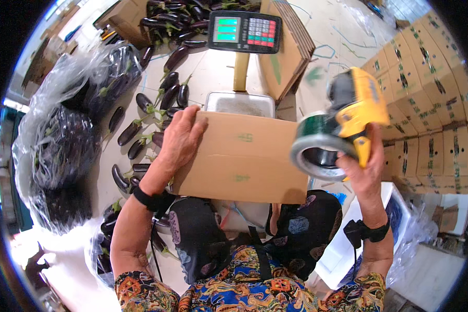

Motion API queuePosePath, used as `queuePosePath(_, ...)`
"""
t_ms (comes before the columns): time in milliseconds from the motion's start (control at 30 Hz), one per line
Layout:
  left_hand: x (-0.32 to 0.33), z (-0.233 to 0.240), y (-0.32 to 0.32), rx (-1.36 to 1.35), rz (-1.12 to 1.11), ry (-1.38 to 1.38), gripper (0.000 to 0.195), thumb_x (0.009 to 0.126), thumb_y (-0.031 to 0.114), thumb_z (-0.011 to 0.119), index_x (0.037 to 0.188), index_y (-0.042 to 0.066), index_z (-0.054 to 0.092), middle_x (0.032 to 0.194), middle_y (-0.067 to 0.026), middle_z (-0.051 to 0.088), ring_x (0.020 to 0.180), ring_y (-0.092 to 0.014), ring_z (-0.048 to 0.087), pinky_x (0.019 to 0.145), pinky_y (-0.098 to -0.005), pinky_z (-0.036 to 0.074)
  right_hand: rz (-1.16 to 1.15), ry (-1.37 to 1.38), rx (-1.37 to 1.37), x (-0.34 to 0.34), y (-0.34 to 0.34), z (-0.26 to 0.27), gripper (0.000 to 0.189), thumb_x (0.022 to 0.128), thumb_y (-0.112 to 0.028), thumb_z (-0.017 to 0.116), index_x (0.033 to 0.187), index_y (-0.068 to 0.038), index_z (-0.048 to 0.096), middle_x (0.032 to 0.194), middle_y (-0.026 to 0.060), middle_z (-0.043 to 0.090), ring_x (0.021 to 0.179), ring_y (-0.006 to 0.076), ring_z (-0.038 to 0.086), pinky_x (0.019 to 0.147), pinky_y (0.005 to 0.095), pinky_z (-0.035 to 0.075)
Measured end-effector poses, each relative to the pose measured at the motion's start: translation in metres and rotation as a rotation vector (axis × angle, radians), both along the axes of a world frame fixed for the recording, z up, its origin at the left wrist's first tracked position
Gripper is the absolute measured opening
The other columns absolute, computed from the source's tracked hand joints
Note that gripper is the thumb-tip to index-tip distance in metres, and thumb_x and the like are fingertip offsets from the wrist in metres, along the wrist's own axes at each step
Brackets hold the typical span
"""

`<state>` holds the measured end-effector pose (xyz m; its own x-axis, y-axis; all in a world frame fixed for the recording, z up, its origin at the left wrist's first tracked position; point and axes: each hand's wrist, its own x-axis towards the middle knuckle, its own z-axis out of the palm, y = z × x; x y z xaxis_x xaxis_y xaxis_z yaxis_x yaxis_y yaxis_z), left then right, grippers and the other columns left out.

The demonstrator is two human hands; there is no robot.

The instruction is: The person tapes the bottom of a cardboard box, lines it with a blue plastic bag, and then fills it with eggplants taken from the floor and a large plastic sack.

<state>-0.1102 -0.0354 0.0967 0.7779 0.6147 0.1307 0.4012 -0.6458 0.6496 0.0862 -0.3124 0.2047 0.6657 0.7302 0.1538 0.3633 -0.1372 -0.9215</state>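
Observation:
A cardboard box (241, 156) with faint green print lies before me, near my knees, its top flaps closed with a seam across the middle. My left hand (183, 136) rests on the box's far left corner, fingers bent over the edge. In my right hand (362, 160) is a yellow tape dispenser (364, 105) with a large roll of green tape (319, 128), held above the right end of the box. The dispenser is slightly blurred. Just beyond the box stands a platform scale (240, 102), with its lit display and keypad (245, 32) on a post.
Loose eggplants (171, 95) cover the floor at left, beside large clear plastic bags (62, 144) of eggplants. Flat cardboard (282, 58) leans right of the scale. Taped boxes (425, 89) are stacked at right, above a white foam box (335, 261).

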Motion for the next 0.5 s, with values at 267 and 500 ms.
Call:
queuePosePath(267,-0.002,-0.002,-0.005,0.122,-0.076,-0.009,0.031,0.086,0.023,0.054,0.11,0.003,0.054,0.106,-0.0227,0.05,0.094,-0.039,0.052,0.079,-0.0453,0.046,0.418,-0.414,-0.242,-0.027,0.068,-0.029,0.061,0.069,-0.021,0.079,0.115,-0.002,0.044,0.091,0.0166,0.063,0.085,0.0261,0.064,0.076,0.0318,0.05)
queuePosePath(500,-0.006,-0.014,0.001,0.065,-0.025,-0.191,0.04,0.088,0.028,0.054,0.119,0.004,0.048,0.104,-0.0228,0.051,0.096,-0.039,0.052,0.083,-0.0436,0.045,0.425,-0.419,-0.255,-0.039,0.072,-0.022,0.064,0.068,-0.026,0.08,0.117,-0.003,0.047,0.094,0.017,0.062,0.085,0.0332,0.064,0.076,0.0387,0.052)
